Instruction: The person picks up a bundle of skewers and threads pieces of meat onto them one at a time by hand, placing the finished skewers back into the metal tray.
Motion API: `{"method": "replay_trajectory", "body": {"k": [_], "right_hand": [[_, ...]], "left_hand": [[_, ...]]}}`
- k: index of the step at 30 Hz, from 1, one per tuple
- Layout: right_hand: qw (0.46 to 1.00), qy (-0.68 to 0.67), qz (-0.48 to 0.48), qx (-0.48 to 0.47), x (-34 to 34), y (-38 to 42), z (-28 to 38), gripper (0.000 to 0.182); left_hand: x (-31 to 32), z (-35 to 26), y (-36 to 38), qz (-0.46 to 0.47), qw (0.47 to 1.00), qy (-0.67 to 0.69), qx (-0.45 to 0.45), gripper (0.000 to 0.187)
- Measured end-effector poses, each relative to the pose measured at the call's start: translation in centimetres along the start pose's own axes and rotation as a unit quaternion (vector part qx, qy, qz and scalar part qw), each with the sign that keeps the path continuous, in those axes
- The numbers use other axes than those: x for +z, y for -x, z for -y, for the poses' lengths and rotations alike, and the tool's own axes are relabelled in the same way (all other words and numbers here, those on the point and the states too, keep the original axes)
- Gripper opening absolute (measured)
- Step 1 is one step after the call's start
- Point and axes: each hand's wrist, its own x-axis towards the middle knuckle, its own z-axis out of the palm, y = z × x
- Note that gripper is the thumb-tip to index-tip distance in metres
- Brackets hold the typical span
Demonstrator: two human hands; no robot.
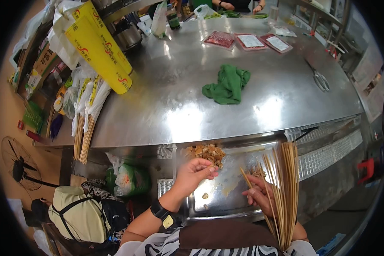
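My left hand (196,174), with a dark watch on the wrist, is closed in a pinch above the near edge of a heap of brown food pieces (207,153). Whatever lies between its fingertips is too small to make out. The heap sits in the far left corner of a metal tray (239,151). Over the tray's right side, my right hand (261,196) is closed on bamboo skewers (288,183); a thick bundle stands along the hand and forearm. One skewer (245,177) points out toward the left. A small piece (205,195) lies alone on the tray floor.
On the steel table (158,106) lie a green cloth (227,84), scissors (319,77) and flat red packs (251,41). Yellow-printed rolls (100,47) and bagged skewers (87,111) stand at the left. Another person's hands (227,6) show at the far edge. A fan (19,164) stands lower left.
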Motion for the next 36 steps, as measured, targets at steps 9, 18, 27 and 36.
{"method": "replay_trajectory", "body": {"k": [9,18,27,36], "right_hand": [[1.000,0.002,0.009,-0.019,0.6,0.9,0.4,0.040],[1.000,-0.018,0.011,-0.005,0.9,0.8,0.1,0.041],[1.000,-0.016,0.003,-0.001,0.8,0.6,-0.2,0.041],[0.999,-0.041,-0.007,0.009,0.8,0.3,-0.1,0.041]], "left_hand": [[4.1,0.2,-1.2,0.049,0.982,0.156,-0.093,0.026],[5.0,0.2,-1.3,0.022,0.988,0.130,-0.074,0.024],[5.3,0.8,-1.5,0.020,0.996,0.082,-0.020,0.022],[5.8,1.1,-1.4,0.010,0.998,0.049,0.033,0.021]]}}
